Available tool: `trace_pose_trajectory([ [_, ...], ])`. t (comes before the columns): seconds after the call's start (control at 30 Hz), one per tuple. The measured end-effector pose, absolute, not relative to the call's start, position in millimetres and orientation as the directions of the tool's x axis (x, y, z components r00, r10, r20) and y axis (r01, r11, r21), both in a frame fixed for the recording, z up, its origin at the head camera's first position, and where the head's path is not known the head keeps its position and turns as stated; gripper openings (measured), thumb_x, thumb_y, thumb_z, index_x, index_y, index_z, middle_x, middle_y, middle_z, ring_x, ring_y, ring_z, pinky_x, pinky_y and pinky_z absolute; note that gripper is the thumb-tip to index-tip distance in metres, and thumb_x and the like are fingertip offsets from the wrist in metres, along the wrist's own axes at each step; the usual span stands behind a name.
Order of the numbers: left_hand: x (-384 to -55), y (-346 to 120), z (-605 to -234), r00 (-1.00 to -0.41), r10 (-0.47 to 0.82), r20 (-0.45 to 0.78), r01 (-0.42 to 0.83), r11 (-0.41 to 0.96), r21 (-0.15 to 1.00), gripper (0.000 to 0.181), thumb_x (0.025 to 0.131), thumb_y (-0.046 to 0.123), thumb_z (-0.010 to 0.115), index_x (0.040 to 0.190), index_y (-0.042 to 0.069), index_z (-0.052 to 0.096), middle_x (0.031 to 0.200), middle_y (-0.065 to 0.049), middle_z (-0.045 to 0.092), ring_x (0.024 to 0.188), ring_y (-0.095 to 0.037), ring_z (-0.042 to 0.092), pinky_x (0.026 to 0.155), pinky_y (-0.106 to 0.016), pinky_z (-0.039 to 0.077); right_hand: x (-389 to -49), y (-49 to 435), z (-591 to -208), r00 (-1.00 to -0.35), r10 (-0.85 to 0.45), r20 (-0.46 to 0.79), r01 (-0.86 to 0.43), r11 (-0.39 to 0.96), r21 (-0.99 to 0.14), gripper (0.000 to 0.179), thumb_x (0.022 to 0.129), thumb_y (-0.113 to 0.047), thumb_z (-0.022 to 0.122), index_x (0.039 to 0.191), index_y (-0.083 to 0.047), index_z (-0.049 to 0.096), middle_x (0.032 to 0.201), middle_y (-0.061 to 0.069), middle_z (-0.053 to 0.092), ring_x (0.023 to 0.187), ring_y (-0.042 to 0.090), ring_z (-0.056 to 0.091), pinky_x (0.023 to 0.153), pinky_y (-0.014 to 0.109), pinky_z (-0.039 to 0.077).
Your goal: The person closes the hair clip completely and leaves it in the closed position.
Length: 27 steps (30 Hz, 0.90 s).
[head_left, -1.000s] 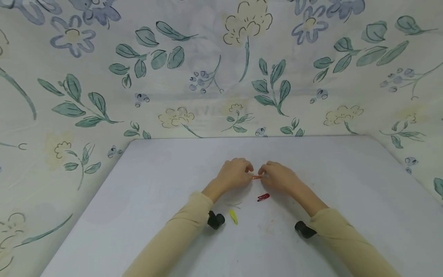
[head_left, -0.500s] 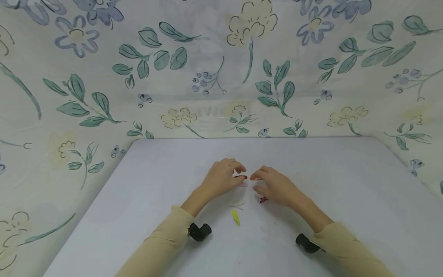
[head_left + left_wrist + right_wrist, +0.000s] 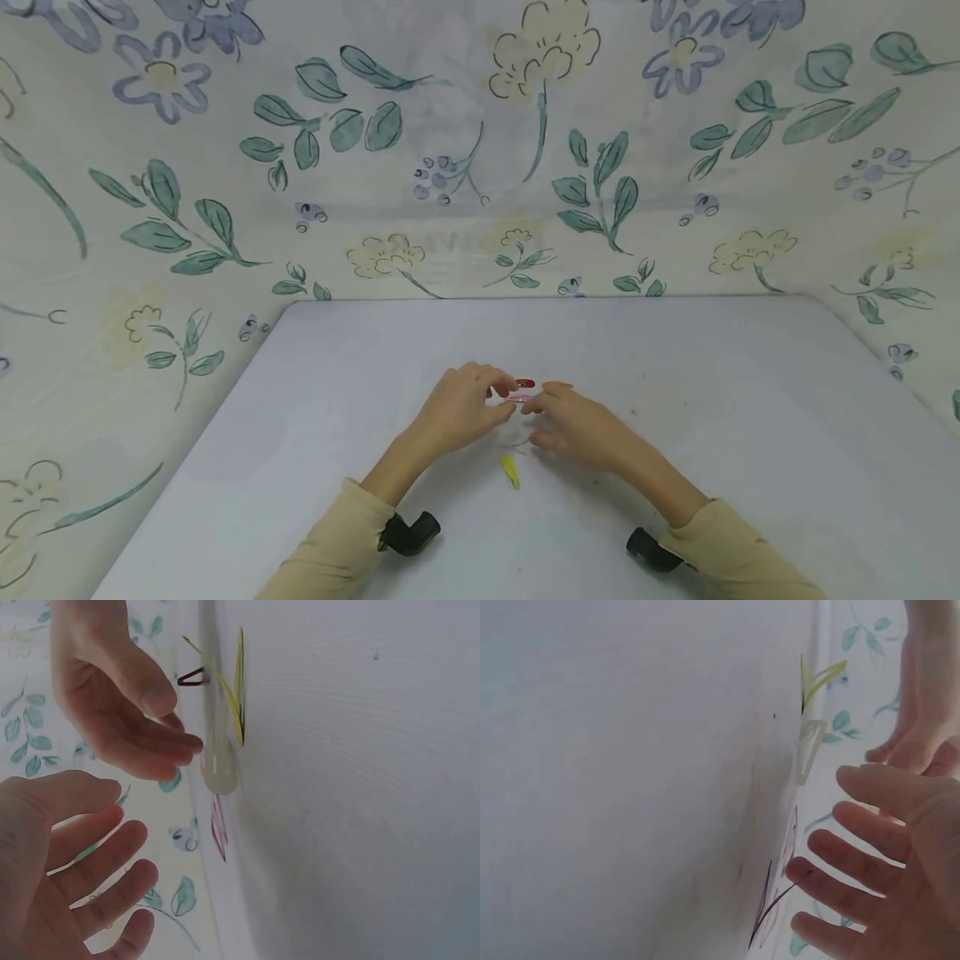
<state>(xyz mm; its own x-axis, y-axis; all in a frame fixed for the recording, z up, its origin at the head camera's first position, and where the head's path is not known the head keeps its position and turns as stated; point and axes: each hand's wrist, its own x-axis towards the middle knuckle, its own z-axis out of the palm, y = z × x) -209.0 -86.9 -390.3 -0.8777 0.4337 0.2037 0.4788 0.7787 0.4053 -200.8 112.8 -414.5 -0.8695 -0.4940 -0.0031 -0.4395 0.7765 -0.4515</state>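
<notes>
Several snap hair clips lie on the white table. In the head view my left hand (image 3: 465, 404) is beside a red hair clip (image 3: 525, 383) and a pink hair clip (image 3: 519, 398), fingers loosely bent. Across from it, my right hand (image 3: 585, 429) has its fingertips at the pink clip's right end, with an orange hair clip (image 3: 557, 386) just beyond. Both wrist views show spread fingers with nothing gripped. Nearer the body lie a yellow hair clip (image 3: 511, 472) and a pale hair clip (image 3: 220, 761). A dark red opened clip (image 3: 766, 907) appears in the right wrist view.
Black wrist cameras (image 3: 408, 533) sit at both sleeve cuffs, low over the table (image 3: 300, 417). Floral cloth (image 3: 450, 150) hangs behind the table's back edge and along its sides. Small specks dot the tabletop.
The orange clip, between both hands a second ago, now lies on the table. A red clip by the left hand's fingers lies released. Both hands have come nearer the body, the right also leftward.
</notes>
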Motion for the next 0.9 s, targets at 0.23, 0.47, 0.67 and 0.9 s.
trace_pose_trajectory([
  [0.23, -198, -94, -395, -0.878, 0.471, 0.092, 0.463, 0.783, 0.416, 0.02, 0.086, 0.024, 0.072, 0.105, 0.015, 0.073, 0.094, 0.005, 0.069, 0.092, -0.018, 0.06, 0.083, -0.038, 0.046, -191, 104, -414, -0.869, -0.495, -0.027, -0.434, 0.786, -0.442, 0.03, 0.086, -0.018, 0.076, 0.115, -0.012, 0.069, 0.114, 0.001, 0.066, 0.112, 0.021, 0.06, 0.094, 0.044, 0.05],
  [0.47, -196, -98, -404, -0.831, 0.554, 0.052, 0.523, 0.746, 0.412, 0.018, 0.084, 0.02, 0.073, 0.101, 0.016, 0.073, 0.092, 0.004, 0.069, 0.09, -0.017, 0.062, 0.083, -0.039, 0.047, -185, 100, -416, -0.876, -0.483, -0.003, -0.447, 0.813, -0.374, 0.023, 0.084, -0.018, 0.078, 0.106, -0.015, 0.072, 0.099, -0.003, 0.062, 0.095, 0.017, 0.058, 0.081, 0.038, 0.052],
  [0.67, -193, -100, -407, -0.805, 0.591, 0.059, 0.567, 0.735, 0.371, 0.017, 0.083, 0.017, 0.072, 0.1, 0.016, 0.074, 0.087, 0.006, 0.067, 0.084, -0.013, 0.058, 0.082, -0.038, 0.045, -182, 99, -418, -0.87, -0.492, 0.032, -0.467, 0.801, -0.374, 0.021, 0.084, -0.017, 0.078, 0.104, -0.015, 0.072, 0.103, -0.001, 0.063, 0.099, 0.02, 0.06, 0.082, 0.041, 0.052],
  [0.9, -192, -100, -412, -0.801, 0.597, 0.041, 0.571, 0.744, 0.347, 0.006, 0.084, 0.015, 0.073, 0.09, 0.017, 0.073, 0.082, 0.008, 0.064, 0.082, -0.012, 0.056, 0.08, -0.036, 0.043, -176, 93, -421, -0.85, -0.517, 0.099, -0.517, 0.785, -0.342, 0.018, 0.082, -0.015, 0.077, 0.1, -0.014, 0.073, 0.098, 0.001, 0.061, 0.096, 0.024, 0.058, 0.075, 0.04, 0.05],
])
